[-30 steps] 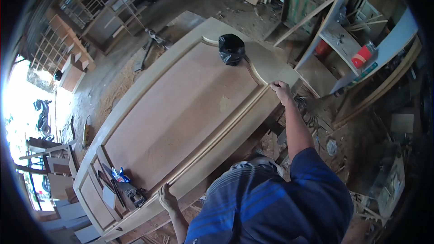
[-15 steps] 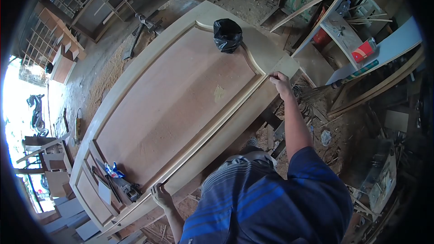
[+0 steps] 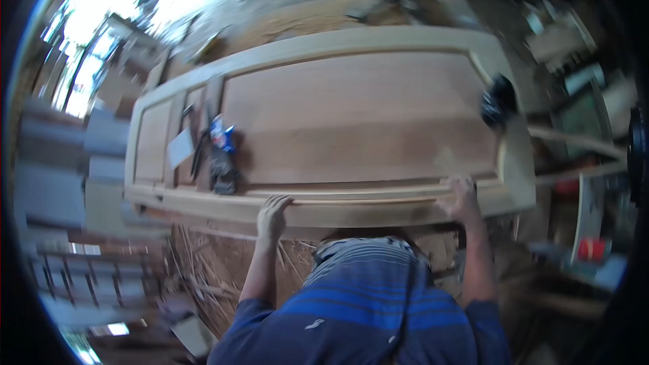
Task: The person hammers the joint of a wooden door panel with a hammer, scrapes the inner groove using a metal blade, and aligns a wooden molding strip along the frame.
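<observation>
A large wooden door panel (image 3: 358, 115) with a pale frame lies flat in front of me. Along its near rail runs a thin wooden strip (image 3: 365, 201), stretched between my two hands. My left hand (image 3: 272, 216) is closed at the strip's left part, fingers bent over it. Toward the rail's right end, my right hand (image 3: 462, 200) is closed at the strip's other end, blurred by motion. A black plastic bag (image 3: 499, 103) rests on the far right of the panel. At the left lie a dark power tool (image 3: 222, 172) and a blue packet (image 3: 221, 134).
Beside the power tool are a hammer-like tool (image 3: 189, 116) and a white rectangular piece (image 3: 181, 148). Wood scraps (image 3: 220, 263) litter the floor below the near edge. Grey boards (image 3: 51, 162) stand at the left. A red item (image 3: 592, 249) sits at the right.
My view has swung round to the left, so the panel now lies nearly level across it. My hands have come closer together, with the strip between them off the panel's inner edge.
</observation>
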Available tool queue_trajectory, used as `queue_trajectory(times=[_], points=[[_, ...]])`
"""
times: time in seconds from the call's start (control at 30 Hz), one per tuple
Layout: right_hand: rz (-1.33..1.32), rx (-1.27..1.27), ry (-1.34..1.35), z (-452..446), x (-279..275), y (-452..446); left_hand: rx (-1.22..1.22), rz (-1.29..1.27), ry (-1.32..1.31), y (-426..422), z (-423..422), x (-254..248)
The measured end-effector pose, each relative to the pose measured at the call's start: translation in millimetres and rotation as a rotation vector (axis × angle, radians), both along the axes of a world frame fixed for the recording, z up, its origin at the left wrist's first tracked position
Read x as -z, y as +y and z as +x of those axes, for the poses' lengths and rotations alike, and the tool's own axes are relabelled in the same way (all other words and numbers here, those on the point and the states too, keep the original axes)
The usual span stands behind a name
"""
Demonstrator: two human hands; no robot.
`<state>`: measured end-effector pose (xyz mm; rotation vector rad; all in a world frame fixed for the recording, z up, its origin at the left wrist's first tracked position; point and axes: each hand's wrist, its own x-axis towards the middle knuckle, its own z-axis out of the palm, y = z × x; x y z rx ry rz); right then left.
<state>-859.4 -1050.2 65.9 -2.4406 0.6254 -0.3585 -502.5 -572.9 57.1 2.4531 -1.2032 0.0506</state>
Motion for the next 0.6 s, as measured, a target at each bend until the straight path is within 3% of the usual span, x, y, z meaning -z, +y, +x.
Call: queue_trajectory(times=[0.2,0.33,0.43,0.47,0.53,0.6], points=[[-0.014,-0.117,0.003,47.4,42.4,38.4,-0.331,-0.147,-0.011,9.6,-19.9,21.4],[0.018,-0.109,0.003,52.5,39.0,46.7,-0.845,-0.55,0.213,22.0,-15.5,47.3],[0.038,-0.057,0.064,47.9,22.3,57.2,-1.127,-1.01,0.496,22.3,8.4,54.8],[0.042,-0.059,0.092,45.3,14.0,61.1,-1.182,-1.021,0.507,38.8,27.5,81.8],[0.049,-0.057,0.147,38.7,-19.4,73.7,-1.231,-1.389,0.734,68.0,56.7,103.1],[0.24,0.046,0.185,28.3,-45.6,88.9,-1.165,-1.635,1.04,92.0,75.7,88.8]])
